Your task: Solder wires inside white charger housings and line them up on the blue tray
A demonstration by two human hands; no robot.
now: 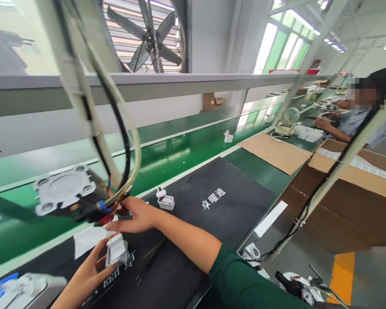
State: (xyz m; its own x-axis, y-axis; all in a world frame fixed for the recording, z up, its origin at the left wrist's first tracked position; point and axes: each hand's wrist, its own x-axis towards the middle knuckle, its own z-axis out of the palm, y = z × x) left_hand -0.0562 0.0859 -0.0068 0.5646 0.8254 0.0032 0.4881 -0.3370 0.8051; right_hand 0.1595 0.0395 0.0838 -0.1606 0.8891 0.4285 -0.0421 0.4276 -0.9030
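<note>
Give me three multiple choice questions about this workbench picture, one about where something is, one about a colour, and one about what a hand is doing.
1. Where does the small white adapter with no hand on it lie?
A. on the black mat
B. inside the cardboard box
C. on the yellow floor line

2. What colour is the conveyor belt?
A. red
B. green
C. blue

3. What is the left hand doing?
A. resting flat and empty
B. holding a white plastic part
C. gripping the desk fan

Answers: 1 A, it sits on the black mat beyond the right hand. 2 B, the belt shines green. 3 B, its fingers close round the white plastic part.
</note>
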